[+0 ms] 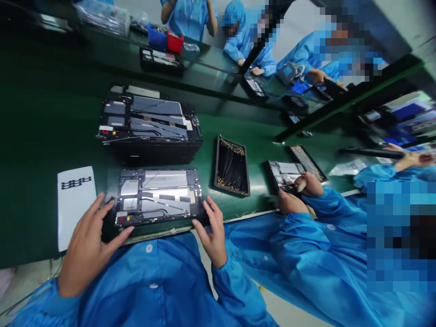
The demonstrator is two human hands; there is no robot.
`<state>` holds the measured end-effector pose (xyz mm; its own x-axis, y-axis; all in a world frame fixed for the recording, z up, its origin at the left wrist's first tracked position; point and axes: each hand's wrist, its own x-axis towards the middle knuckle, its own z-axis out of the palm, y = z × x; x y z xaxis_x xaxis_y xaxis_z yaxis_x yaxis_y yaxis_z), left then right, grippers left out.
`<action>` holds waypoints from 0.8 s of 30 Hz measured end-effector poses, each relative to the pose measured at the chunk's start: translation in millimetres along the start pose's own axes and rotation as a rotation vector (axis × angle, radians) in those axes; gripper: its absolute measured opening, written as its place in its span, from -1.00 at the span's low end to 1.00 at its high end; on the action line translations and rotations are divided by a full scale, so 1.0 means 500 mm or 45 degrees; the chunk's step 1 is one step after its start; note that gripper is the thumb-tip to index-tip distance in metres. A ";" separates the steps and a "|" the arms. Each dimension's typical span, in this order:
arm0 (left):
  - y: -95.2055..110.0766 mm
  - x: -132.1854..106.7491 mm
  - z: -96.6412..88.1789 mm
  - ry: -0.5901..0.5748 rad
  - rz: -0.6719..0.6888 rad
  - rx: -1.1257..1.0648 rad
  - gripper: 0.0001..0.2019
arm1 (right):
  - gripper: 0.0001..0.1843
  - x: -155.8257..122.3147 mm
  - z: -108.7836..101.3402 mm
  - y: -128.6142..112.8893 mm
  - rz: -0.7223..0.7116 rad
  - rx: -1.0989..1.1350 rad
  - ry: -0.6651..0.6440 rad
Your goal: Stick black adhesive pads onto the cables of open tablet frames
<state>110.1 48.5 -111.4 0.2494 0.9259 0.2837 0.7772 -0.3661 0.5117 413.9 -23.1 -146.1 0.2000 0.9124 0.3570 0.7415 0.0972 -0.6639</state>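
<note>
An opened tablet [163, 206] lies flat before me at the table's front edge, its batteries, dark cables and circuit boards exposed. My left hand [90, 243] is at its left end, fingers spread, the thumb near the lower left corner. At the opposite end, my right hand [213, 229] has its fingers apart, the tips at or close to the tablet's right edge; firm contact is hard to tell. To the left, a white sheet [75, 209] carries several small black flex-cable pieces [76, 183]. Behind the tablet stands a stack of similar opened tablets [153, 150].
A black tray [248, 181] of thin black cables with gold ends sits right of the stack. Farther right, a co-worker's hands [299, 195] work on another opened device [282, 175]. A raised shelf [204, 77] with bins runs behind; a dark post [262, 38] rises from it.
</note>
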 end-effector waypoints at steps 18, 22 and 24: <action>0.059 0.000 0.074 0.107 0.007 0.049 -0.20 | -0.27 0.002 0.037 0.022 -0.358 -0.213 0.096; 0.070 0.001 0.081 0.116 -0.047 0.046 -0.25 | -0.30 -0.001 0.035 0.022 -0.309 -0.172 0.091; 0.069 0.002 0.077 0.097 -0.083 0.020 -0.27 | -0.35 -0.002 0.031 0.017 -0.241 -0.128 0.078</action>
<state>159.1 40.3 -124.7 0.1540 0.9378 0.3111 0.7995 -0.3033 0.5185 410.3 -16.8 -162.2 0.0871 0.8556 0.5103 0.8288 0.2220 -0.5136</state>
